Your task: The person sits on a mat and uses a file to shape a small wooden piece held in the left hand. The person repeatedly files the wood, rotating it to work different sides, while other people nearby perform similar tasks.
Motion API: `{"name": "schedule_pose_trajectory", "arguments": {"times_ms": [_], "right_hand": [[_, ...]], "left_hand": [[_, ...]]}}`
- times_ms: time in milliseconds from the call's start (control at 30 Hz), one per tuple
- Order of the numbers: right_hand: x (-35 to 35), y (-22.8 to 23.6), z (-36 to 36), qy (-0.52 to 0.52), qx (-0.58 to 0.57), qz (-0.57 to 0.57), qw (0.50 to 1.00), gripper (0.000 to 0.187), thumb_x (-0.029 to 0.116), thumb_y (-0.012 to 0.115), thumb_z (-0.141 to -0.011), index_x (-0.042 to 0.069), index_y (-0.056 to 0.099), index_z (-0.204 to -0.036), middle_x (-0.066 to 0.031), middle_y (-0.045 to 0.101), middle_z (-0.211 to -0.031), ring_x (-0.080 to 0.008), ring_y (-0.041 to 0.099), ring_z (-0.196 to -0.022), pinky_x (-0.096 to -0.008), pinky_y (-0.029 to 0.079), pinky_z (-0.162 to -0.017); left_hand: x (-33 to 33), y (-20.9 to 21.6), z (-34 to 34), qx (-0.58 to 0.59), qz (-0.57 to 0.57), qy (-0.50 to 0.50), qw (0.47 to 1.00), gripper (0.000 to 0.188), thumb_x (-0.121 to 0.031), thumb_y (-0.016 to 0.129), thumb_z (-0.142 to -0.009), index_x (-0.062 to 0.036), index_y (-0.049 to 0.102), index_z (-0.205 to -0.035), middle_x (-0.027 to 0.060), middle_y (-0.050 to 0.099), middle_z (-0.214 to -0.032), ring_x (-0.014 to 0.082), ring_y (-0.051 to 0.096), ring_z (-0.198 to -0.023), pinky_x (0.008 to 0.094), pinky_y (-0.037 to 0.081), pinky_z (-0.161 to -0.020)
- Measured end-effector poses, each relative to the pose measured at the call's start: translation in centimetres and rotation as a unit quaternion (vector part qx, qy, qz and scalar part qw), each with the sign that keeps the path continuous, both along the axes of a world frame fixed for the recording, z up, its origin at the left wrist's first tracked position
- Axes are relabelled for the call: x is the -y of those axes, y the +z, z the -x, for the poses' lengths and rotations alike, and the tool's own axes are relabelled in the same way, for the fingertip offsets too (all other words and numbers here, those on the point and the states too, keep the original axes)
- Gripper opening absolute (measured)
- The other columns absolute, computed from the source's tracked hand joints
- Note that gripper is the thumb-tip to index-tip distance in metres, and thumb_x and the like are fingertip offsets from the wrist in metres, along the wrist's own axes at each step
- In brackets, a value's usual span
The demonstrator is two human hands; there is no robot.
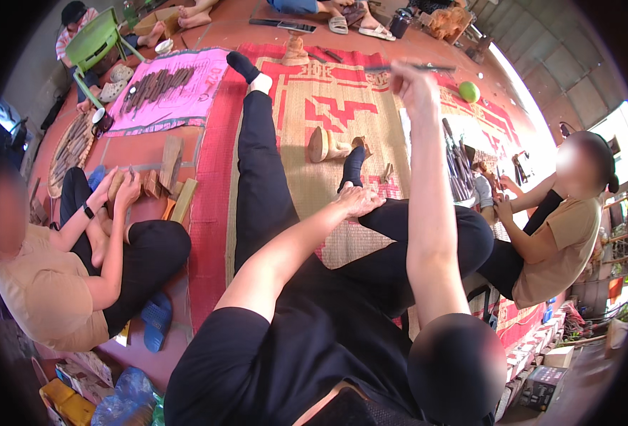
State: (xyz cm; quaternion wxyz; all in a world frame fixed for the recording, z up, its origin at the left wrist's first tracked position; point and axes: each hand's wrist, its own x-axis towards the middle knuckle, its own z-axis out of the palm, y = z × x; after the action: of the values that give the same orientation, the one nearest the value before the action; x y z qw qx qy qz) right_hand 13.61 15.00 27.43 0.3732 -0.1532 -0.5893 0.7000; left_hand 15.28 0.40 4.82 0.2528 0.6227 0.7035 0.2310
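Black and thin, a tool (417,67) sits pinched in my right hand (412,86), raised over the woven mat (328,106). My left hand (356,200) rests on my knee, fingers lying loosely together, holding nothing. I judge this a pause between cuts; next I'd need to bring the tool down to the wooden piece (326,145) on the mat. The tool's tip is too blurred to make out.

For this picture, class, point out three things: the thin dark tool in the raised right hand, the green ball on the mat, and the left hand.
Thin dark tool (417,67), head view, middle of its shaft.
Green ball (469,91), head view, its centre.
Left hand (357,201), head view, back of the hand, resting on the knee.
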Motion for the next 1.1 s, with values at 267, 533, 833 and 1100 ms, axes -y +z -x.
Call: {"name": "schedule_pose_trajectory", "arguments": {"times_ms": [267,533,833,1100], "right_hand": [[4.4,15.8,7.9,0.034,-0.103,-0.262,0.959,0.011,0.006,0.066,-0.073,0.003,0.064,-0.083,-0.0045,0.062,-0.068,-0.0107,0.058,-0.053,-0.0221,0.047,-0.051],[5.3,14.6,12.0,0.041,-0.069,-0.222,0.972,0.013,0.008,0.067,-0.073,0.003,0.063,-0.085,-0.0055,0.062,-0.066,-0.0139,0.059,-0.053,-0.0256,0.051,-0.052],[0.9,-12.8,6.2,-0.041,0.094,0.005,0.995,0.012,0.009,0.071,-0.069,-0.001,0.064,-0.073,-0.0037,0.058,-0.061,-0.0107,0.052,-0.052,-0.0243,0.042,-0.049],[3.4,-23.2,-2.6,-0.118,0.186,0.241,0.945,0.009,0.006,0.062,-0.082,0.004,0.059,-0.09,-0.0073,0.063,-0.073,-0.0163,0.064,-0.063,-0.0267,0.053,-0.059]], "left_hand": [[5.1,6.1,5.9,-0.106,-0.144,0.11,0.978,0.049,-0.05,0.037,-0.091,-0.0143,0.068,-0.079,0.011,0.067,-0.085,0.0268,0.063,-0.081,0.0405,0.042,-0.073],[11.4,11.9,20.0,-0.055,-0.371,0.325,0.868,0.024,-0.024,0.061,-0.083,-0.0058,0.064,-0.099,0.0125,0.065,-0.09,0.027,0.064,-0.082,0.0365,0.049,-0.074],[16.2,9.5,24.7,0.162,-0.28,0.375,0.869,0.028,-0.015,0.058,-0.089,-0.0031,0.059,-0.114,0.0064,0.064,-0.099,0.0112,0.059,-0.094,0.025,0.046,-0.083],[1.5,5.0,22.0,0.083,-0.11,0.189,0.972,0.071,-0.026,0.07,-0.072,-0.0058,0.041,-0.134,0.0169,0.049,-0.132,0.0297,0.047,-0.122,0.0348,0.037,-0.101]]}}
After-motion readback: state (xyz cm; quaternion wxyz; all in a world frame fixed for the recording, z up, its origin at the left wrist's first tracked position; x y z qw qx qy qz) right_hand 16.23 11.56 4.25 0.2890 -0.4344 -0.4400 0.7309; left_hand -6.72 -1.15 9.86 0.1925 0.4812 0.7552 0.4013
